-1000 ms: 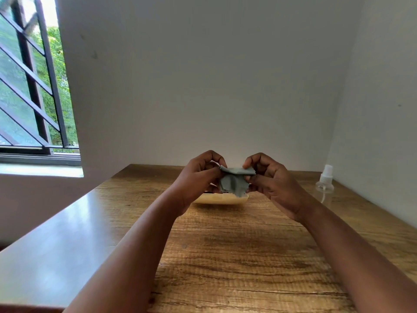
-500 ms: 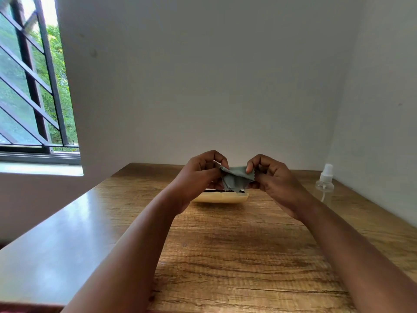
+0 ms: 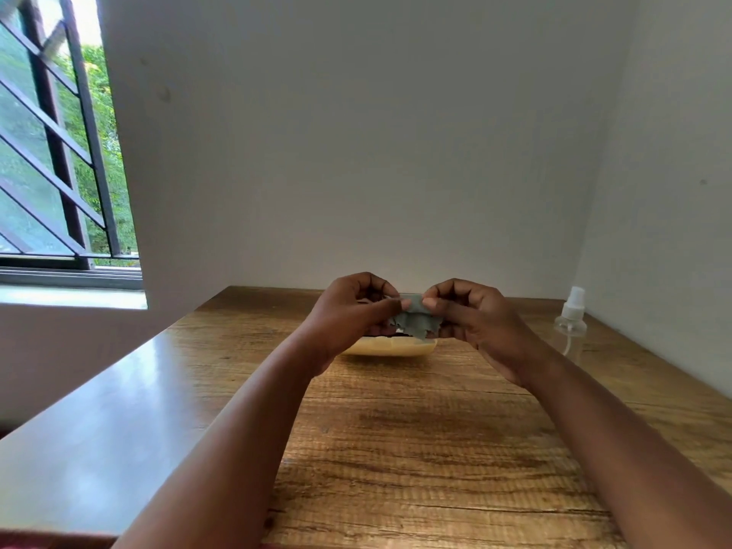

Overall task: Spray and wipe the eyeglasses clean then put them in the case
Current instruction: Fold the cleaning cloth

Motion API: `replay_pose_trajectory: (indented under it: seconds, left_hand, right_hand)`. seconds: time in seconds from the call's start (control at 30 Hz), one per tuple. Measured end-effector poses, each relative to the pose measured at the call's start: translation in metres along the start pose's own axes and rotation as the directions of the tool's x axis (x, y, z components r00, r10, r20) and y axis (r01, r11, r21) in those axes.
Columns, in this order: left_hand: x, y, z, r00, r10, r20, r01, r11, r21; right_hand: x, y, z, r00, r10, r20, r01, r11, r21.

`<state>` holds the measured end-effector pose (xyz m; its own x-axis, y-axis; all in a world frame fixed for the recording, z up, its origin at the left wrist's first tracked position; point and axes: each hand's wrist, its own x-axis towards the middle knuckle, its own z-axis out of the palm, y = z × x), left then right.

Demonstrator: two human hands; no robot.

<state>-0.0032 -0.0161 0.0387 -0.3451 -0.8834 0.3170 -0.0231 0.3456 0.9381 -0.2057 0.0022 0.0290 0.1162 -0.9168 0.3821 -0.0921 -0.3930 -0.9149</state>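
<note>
Grey-green cloth was pinched between both hands: the left hand and right hand curled round it, level and equally near. The eyeglasses were hidden inside, presumably lying left-to-right. Directly beyond and below, the cream case lay on the tabletop, lengthwise across; its contents could not be told.

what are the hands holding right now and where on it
Both hands pinch a grey cloth along its top edge: left hand at the left end, right hand at the right. Eyeglasses inside cannot be told.
</note>
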Motion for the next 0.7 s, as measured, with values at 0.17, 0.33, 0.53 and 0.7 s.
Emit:
replay_pose_trajectory:
  seconds: [0.17, 0.33, 0.53, 0.7]
  left_hand:
    - [0.001, -0.004, 0.001, 0.989, 0.133, -0.064, -0.128, 0.989, 0.077]
    - [0.006, -0.009, 0.000, 0.974, 0.213, -0.077, -0.199, 0.967, 0.156]
    - [0.009, -0.016, -0.001, 0.980, 0.199, 0.000, -0.195, 0.957, 0.216]
    - [0.006, -0.013, 0.000, 0.986, 0.165, 0.026, -0.167, 0.972, 0.164]
  right_hand:
    - [0.000, 0.002, 0.001, 0.991, -0.113, -0.073, 0.101, 0.983, -0.154]
    - [0.002, 0.003, -0.001, 0.964, -0.244, -0.101, 0.222, 0.956, -0.189]
    - [0.001, 0.004, 0.001, 0.968, -0.240, -0.072, 0.216, 0.945, -0.245]
    - [0.001, 0.008, 0.001, 0.982, -0.185, -0.023, 0.171, 0.943, -0.284]
